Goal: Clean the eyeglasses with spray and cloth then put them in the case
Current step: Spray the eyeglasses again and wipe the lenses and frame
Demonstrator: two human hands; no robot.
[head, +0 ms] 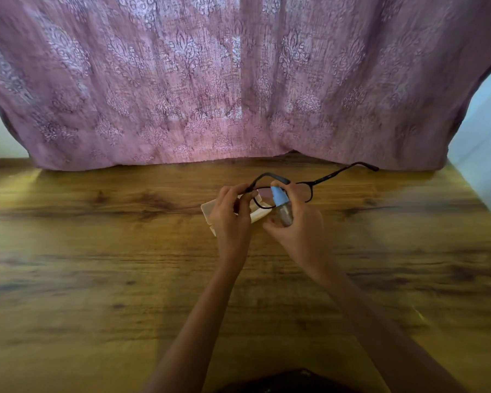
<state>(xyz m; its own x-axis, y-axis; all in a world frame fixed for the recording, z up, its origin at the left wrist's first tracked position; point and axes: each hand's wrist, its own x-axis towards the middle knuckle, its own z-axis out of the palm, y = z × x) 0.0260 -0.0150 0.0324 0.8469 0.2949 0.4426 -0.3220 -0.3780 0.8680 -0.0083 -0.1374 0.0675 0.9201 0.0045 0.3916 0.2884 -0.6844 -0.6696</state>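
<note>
Hands meet above the brown wooden desk (97,251), nearer its far edge. The left hand (229,214) pinches the thin black-framed eyeglasses (335,173) by one hinge, lifted off the desk. The right hand (301,225) curls round the small clear spray bottle with a blue nozzle (279,196). Best to square the nozzle to one lens, steady the frame and press lightly. The cream hard case (207,208) lies just beneath.

The left forearm (199,321) and the right forearm (380,321) are showing bare from wrist to the lower edge, and the left hand (230,214) and right hand (298,226) are going bare too. A dark patch (292,378) is showing between the arms at the bottom, too blurred to name.
</note>
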